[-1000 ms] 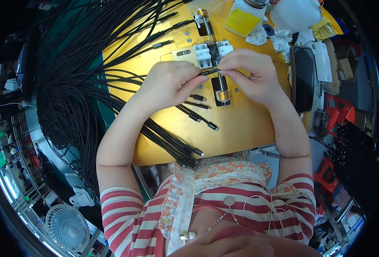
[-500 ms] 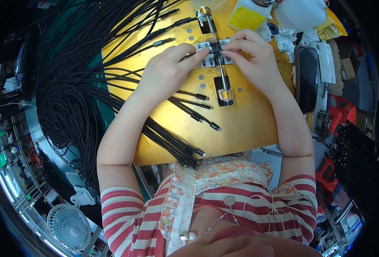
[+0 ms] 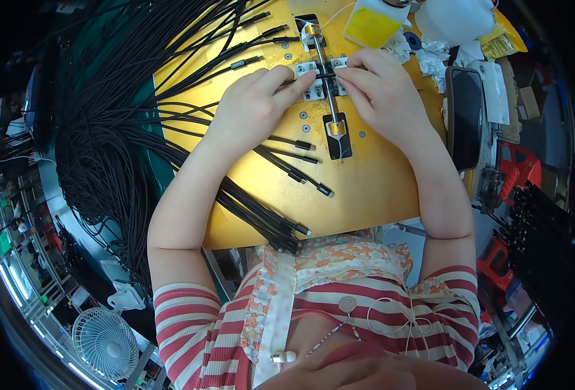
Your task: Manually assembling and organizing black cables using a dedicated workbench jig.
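My left hand (image 3: 256,104) and my right hand (image 3: 379,91) meet over a small metal fixture (image 3: 329,97) bolted to the yellow worktop (image 3: 372,188). Between the fingertips of both hands lies a thin black cable end (image 3: 323,75), laid across the fixture's white clamp blocks. A narrow black slide with a brass piece (image 3: 336,130) runs toward me from the clamp. A big bundle of black cables (image 3: 105,130) fans in from the left, and several of their connector ends (image 3: 300,169) lie on the worktop below my left hand.
A yellow-topped container (image 3: 373,25) and crumpled white wipes (image 3: 433,55) sit at the far edge. A black phone (image 3: 466,117) lies at the right. A white desk fan (image 3: 104,341) stands low at the left. Red crates (image 3: 518,162) and black parts crowd the right side.
Both hands have moved away from me, from over the black slide up to the clamp blocks, carrying the cable end with them and laying it across the fixture.
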Tool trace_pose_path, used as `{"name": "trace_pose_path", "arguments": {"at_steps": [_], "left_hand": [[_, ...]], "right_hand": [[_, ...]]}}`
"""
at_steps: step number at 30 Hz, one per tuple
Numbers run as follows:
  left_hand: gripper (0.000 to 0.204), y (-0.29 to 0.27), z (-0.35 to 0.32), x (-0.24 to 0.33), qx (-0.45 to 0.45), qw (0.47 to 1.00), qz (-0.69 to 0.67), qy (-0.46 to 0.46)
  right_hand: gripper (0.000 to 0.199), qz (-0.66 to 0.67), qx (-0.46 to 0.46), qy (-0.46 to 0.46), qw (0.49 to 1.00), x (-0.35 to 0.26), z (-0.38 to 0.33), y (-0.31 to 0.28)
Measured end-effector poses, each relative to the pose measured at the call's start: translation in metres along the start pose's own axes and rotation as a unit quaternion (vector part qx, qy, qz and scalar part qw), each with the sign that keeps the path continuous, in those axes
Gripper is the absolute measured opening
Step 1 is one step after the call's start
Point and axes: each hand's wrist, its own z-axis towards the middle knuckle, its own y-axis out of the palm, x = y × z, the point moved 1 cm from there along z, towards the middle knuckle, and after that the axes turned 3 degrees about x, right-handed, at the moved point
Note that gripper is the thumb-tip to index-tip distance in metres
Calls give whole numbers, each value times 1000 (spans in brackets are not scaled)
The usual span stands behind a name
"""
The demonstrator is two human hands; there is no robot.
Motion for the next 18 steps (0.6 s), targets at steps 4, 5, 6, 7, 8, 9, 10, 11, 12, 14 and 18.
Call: {"name": "trace_pose_path", "arguments": {"at_steps": [4, 5, 6, 7, 8, 9, 10, 11, 12, 14, 18], "left_hand": [[50, 1, -2, -1, -5, 1000, -8, -13], [50, 0, -2, -2, -3, 1000, -7, -14], [48, 1, -2, -2, -1, 1000, -12, -14], [47, 1, -1, -2, 2, 1000, -17, -14], [47, 3, -1, -1, 5, 1000, -16, -17], [46, 3, -2, -2, 6, 1000, -8, -13], [45, 3, -2, -2, 8, 1000, 1, -9], [45, 1, -1, -2, 0, 1000, 8, -5], [45, 0, -1, -3, 0, 1000, 8, -5], [46, -2, -2, -5, -15, 1000, 14, -3], [48, -2, -4, -4, -27, 999, 38, 10]], "right_hand": [[7, -64, -36, -27, 997, -4, -2, -3], [7, -65, -36, -29, 997, -6, -1, -3], [7, -68, -40, -25, 997, -6, -2, -3], [8, -72, -43, -20, 996, -6, -3, -4], [8, -73, -45, -24, 996, -5, -4, -5], [8, -70, -40, -28, 996, -5, -4, -4], [9, -68, -34, -33, 997, -5, -4, -3], [9, -66, -34, -36, 997, -3, -4, -2], [10, -51, -25, -43, 997, -2, -5, 0], [11, -36, -14, -50, 998, -2, -7, 0], [12, -12, -33, -24, 999, -3, -10, 2]]}}
